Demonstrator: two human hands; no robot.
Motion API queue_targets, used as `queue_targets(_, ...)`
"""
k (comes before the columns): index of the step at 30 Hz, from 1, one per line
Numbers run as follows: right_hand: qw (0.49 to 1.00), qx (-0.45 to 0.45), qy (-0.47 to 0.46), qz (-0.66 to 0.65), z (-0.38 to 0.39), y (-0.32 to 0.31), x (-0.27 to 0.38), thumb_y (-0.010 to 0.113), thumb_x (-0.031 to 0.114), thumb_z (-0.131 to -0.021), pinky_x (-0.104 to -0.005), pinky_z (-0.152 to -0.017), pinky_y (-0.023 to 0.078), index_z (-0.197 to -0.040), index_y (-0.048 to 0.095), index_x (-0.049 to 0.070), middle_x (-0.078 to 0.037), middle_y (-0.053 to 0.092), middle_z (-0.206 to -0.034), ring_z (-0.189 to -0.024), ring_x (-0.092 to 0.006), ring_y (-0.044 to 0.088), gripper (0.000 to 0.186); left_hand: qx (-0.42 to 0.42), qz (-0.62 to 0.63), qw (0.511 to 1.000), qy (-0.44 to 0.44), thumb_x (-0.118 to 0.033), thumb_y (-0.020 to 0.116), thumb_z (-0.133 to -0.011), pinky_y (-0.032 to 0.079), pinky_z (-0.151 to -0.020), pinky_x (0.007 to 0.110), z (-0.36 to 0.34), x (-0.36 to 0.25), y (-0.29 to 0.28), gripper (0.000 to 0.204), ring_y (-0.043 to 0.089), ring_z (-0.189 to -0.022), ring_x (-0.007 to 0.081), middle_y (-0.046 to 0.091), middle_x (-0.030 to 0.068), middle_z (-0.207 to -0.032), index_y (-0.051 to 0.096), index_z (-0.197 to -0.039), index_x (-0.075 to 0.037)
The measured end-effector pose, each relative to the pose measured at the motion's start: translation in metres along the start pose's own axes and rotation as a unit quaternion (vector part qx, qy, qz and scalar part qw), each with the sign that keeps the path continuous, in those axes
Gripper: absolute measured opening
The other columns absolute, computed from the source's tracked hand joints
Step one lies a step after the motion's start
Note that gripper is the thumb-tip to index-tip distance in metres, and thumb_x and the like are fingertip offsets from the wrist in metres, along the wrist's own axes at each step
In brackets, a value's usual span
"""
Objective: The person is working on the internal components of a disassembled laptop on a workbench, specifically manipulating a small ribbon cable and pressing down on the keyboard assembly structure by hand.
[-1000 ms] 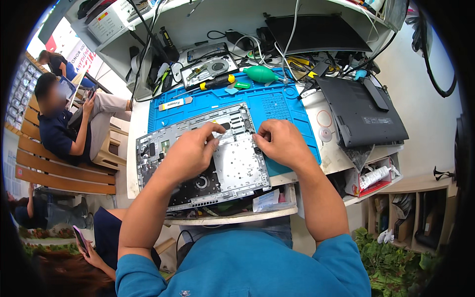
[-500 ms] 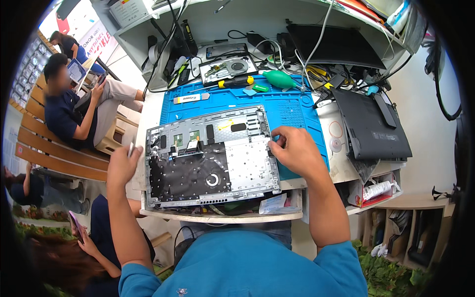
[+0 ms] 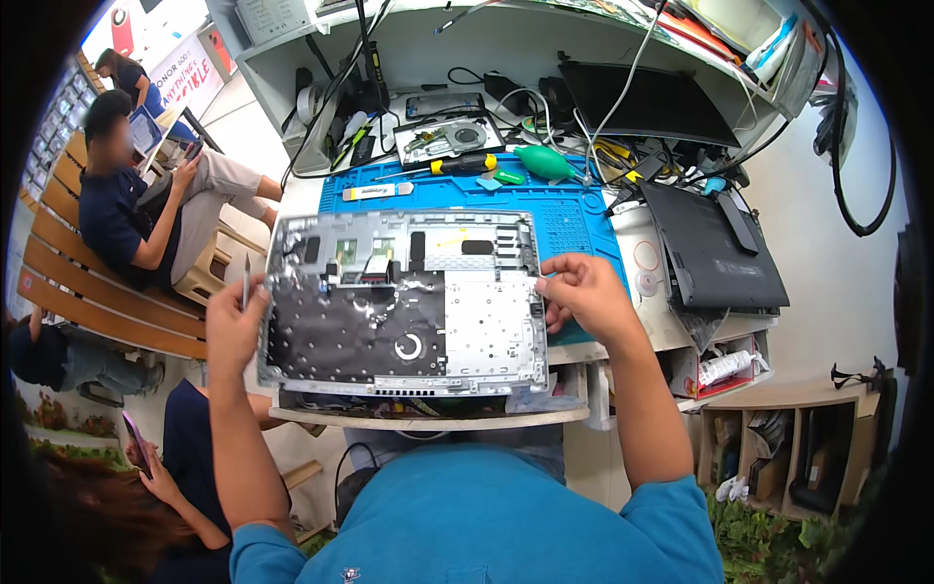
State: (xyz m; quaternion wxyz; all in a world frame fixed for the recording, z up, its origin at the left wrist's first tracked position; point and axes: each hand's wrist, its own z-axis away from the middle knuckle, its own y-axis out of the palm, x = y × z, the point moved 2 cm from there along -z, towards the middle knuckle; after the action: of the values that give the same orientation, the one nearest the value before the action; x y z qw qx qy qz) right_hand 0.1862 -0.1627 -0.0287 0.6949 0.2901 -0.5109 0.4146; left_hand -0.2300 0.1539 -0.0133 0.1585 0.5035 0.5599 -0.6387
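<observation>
A silver laptop chassis (image 3: 491, 331) with a black sheet on its left part spans the front of the blue mat (image 3: 574, 224). My left hand (image 3: 236, 326) is closed at the chassis's left edge, with a thin metal tool (image 3: 247, 277) upright in its fingers. My right hand (image 3: 589, 302) grips the right edge near its middle, fingers curled around it. The chassis covers much of the mat's lower half. Just behind it lie a white strip-shaped item (image 3: 377, 192), a yellow-and-black screwdriver (image 3: 465, 164), a small green piece (image 3: 509, 177) and a green air blower (image 3: 545, 164).
A black laptop part (image 3: 715, 258) lies at the right, a disassembled device (image 3: 428, 141) behind the mat. Cables and a dark screen (image 3: 652, 102) crowd the back. A shelf (image 3: 409, 15) overhangs the bench. People (image 3: 126, 204) sit to the left, one person's hand (image 3: 156, 482) holding a phone.
My left hand has moved from over the chassis to its left edge, holding the thin tool. The chassis has shifted left and appears raised, with my right hand moving along with it.
</observation>
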Motion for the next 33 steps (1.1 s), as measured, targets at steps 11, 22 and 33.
queue_targets(11, 0.957, -0.005, 0.056, -0.284, 0.152, 0.074, -0.053, 0.077, 0.01, -0.108, -0.0429, -0.086, 0.073, -0.129, 0.065, -0.01, -0.022, 0.081, -0.111, -0.098, -0.0303, 0.084, 0.031, 0.224, -0.186, 0.928, 0.232, -0.02, 0.081, -0.093, 0.058, -0.092, 0.038, -0.179, -0.168, 0.086, 0.037, 0.075, -0.096, 0.0215, 0.084, 0.0121, -0.103, 0.086, -0.127, -0.006)
queue_targets(22, 0.893, 0.037, 0.079, -0.442, 0.097, 0.185, -0.062, 0.067, 0.016, -0.118, -0.0416, -0.115, 0.063, -0.132, 0.071, -0.012, -0.025, 0.077, -0.136, -0.13, -0.0295, 0.076, 0.032, 0.187, -0.301, 0.908, 0.225, -0.006, 0.071, -0.091, 0.061, -0.106, 0.047, -0.222, -0.224, 0.239, 0.04, 0.079, -0.12, 0.0389, 0.084, 0.0199, -0.124, 0.089, -0.125, -0.019)
queue_targets(33, 0.838, 0.064, 0.098, -0.533, 0.077, 0.174, -0.037, 0.059, -0.001, -0.114, -0.0495, -0.138, 0.042, -0.159, 0.04, -0.016, -0.031, 0.057, -0.162, -0.159, -0.0392, 0.053, 0.052, 0.146, -0.254, 0.928, 0.231, -0.031, 0.073, -0.104, 0.061, -0.095, 0.049, -0.222, -0.2, 0.241, 0.026, 0.08, -0.106, 0.0393, 0.085, 0.02, -0.108, 0.089, -0.116, -0.015)
